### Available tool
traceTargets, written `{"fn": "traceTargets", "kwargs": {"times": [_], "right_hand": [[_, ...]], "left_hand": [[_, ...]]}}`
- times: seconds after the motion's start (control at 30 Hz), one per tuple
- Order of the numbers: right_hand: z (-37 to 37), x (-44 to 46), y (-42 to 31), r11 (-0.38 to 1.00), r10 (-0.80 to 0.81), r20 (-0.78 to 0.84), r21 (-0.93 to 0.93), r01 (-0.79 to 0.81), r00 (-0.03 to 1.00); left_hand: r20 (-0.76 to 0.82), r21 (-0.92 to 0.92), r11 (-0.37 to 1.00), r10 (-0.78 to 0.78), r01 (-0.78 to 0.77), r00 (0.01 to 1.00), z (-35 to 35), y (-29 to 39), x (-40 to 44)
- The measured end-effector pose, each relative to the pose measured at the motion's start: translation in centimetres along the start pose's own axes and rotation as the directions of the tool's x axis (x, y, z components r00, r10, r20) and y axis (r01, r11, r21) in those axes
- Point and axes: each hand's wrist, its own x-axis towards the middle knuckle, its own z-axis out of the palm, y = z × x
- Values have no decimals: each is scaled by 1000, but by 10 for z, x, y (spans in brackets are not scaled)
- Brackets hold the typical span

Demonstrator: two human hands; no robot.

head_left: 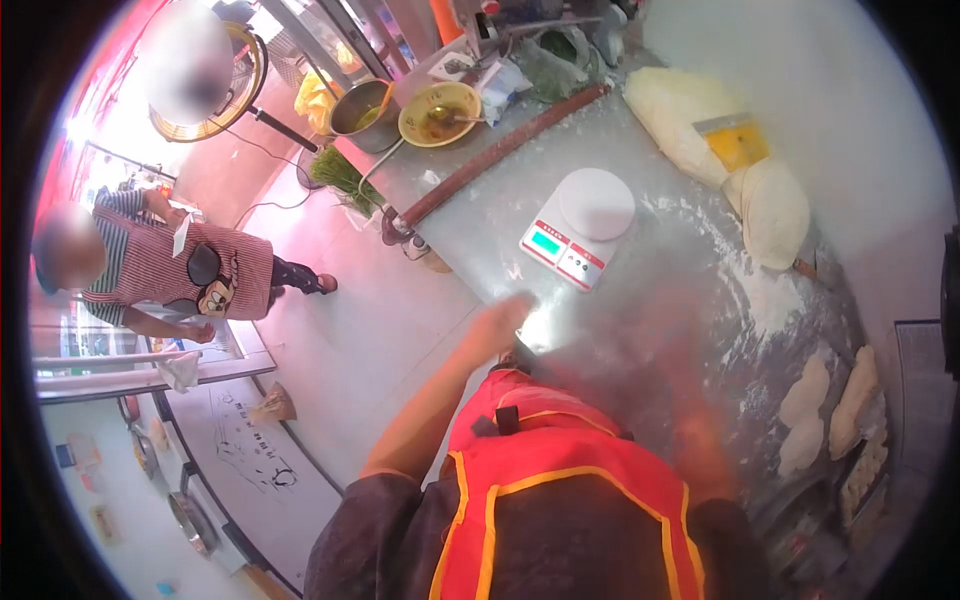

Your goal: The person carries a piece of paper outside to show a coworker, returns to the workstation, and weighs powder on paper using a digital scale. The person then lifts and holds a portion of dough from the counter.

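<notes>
A digital scale (560, 247) lies near the left hand (503, 325), apart from its fingers. Blur hides whether those fingers or the right hand (692, 345) grip anything.

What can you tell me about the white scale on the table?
The scale looks plastic, with a white body and a round white platform. Its red-and-white front panel has a lit blue-green display and small dark buttons. I can't read the display. It sits flat on the grey tabletop, panel towards the wearer. A faint grey patch marks the platform. The blurred left hand is nearby, not touching it.
</notes>
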Motion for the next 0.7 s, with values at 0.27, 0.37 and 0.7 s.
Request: {"fn": "traceTargets", "kwargs": {"times": [0.27, 0.37, 0.7], "right_hand": [[71, -22, -9, 913, -152, 88, 393, 106, 984], [70, -15, -4, 913, -241, 93, 360, 193, 966], [56, -17, -20, 886, -327, 107, 380, 265, 939]], "left_hand": [[-23, 156, 979, 135, -130, 991, -7, 27, -12], [6, 185, 970, 158, -156, 987, -9, 37, -17], [-24, 3, 1000, 19, -19, 1000, -3, 13, -38]]}}
